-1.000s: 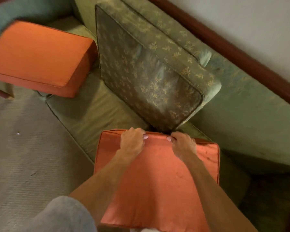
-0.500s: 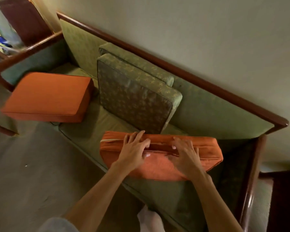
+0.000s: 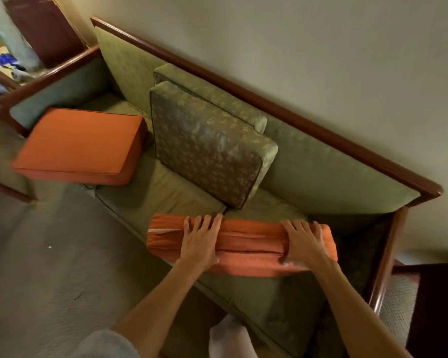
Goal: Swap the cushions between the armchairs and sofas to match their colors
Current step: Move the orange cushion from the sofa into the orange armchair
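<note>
Head view, nearest first: two bare forearms reach forward over the front edge of a green upholstered sofa with a dark wooden frame (image 3: 321,174). Both hands clamp a flat orange fabric cushion (image 3: 251,244) that stands on edge on the sofa's right seat, its narrow zippered side facing up and its long axis running along the seat, left to right. The left hand (image 3: 201,240) grips near the cushion's left end with fingers spread over the top edge; the right hand (image 3: 303,241) wraps the right end the same way. Beyond, a green patterned square cushion (image 3: 210,148) leans upright against a second green cushion (image 3: 207,94) at the backrest. Farther left, another thick orange cushion (image 3: 80,146) lies flat across the sofa's left seat, overhanging the front edge above the beige carpet (image 3: 42,267).
</note>
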Demonstrator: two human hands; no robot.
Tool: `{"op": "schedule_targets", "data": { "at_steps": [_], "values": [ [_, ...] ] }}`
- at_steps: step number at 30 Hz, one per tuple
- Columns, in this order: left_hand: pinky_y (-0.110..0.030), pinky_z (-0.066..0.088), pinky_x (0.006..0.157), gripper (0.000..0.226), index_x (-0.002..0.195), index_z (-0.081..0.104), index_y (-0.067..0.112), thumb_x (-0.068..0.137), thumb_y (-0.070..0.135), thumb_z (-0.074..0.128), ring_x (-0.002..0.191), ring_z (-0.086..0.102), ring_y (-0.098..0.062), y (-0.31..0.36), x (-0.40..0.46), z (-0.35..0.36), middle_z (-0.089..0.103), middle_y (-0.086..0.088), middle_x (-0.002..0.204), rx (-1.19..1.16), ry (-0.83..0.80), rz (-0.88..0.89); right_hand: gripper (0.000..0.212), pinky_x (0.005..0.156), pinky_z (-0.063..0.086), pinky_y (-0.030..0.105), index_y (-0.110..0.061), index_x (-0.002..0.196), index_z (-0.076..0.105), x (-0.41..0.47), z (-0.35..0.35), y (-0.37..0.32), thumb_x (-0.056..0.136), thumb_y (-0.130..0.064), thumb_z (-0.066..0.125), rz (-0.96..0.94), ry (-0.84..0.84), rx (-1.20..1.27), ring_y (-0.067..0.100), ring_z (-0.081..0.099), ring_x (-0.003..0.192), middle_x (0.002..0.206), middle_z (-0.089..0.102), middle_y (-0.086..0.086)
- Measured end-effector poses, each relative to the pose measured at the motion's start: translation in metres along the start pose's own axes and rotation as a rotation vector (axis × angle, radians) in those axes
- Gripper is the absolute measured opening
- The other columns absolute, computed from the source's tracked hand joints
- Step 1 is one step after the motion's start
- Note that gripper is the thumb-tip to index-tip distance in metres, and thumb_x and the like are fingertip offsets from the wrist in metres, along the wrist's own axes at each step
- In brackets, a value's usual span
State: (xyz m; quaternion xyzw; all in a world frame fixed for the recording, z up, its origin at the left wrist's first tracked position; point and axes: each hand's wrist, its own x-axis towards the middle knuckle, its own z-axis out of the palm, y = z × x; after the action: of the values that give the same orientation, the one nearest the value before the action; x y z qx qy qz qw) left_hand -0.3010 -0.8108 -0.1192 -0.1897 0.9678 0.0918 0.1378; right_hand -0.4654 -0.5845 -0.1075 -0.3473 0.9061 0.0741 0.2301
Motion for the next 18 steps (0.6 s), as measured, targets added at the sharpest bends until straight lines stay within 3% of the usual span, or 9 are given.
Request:
{"op": "schedule_targets", "data": {
  "at_steps": [4, 10, 18],
  "values": [
    [-0.062, 0.003, 0.119, 0.124, 0.155, 0.014, 0.025, 0.059, 0.055, 0.087, 0.144, 0.027, -0.031, -0.022, 0.01, -0.018, 0.037, -0.005, 0.149, 0.022, -0.066, -0.047, 0.111, 0.118, 0.012, 0.057, -0.029, 0.149, 0.024, 0.0, 0.002, 0.018, 0.059, -0.061, 0.08, -0.002, -0.025, 0.051, 0.026, 0.031, 0.14, 0.146, 0.037, 0.002],
    [-0.059, 0.017, 0.119, 0.106, 0.144, 0.035, 0.016, 0.061, 0.051, 0.089, 0.139, 0.036, -0.029, -0.038, 0.019, -0.033, 0.043, -0.002, 0.146, 0.06, -0.143, -0.115, 0.091, 0.115, 0.015, 0.059, -0.035, 0.139, 0.038, 0.006, -0.003, -0.004, 0.06, -0.053, 0.08, 0.027, 0.044, 0.184, 0.025, 0.034, 0.135, 0.137, 0.044, -0.001],
    [-0.046, 0.031, 0.111, 0.084, 0.131, 0.046, 0.019, 0.065, 0.05, 0.088, 0.133, 0.045, -0.025, -0.031, 0.036, -0.043, 0.053, -0.001, 0.137, 0.107, -0.146, 0.08, 0.081, 0.107, 0.024, 0.054, -0.036, 0.132, 0.049, -0.04, 0.025, -0.011, 0.058, -0.055, 0.078, 0.208, 0.132, 0.299, 0.021, 0.04, 0.123, 0.123, 0.051, -0.006]
  ]
}}
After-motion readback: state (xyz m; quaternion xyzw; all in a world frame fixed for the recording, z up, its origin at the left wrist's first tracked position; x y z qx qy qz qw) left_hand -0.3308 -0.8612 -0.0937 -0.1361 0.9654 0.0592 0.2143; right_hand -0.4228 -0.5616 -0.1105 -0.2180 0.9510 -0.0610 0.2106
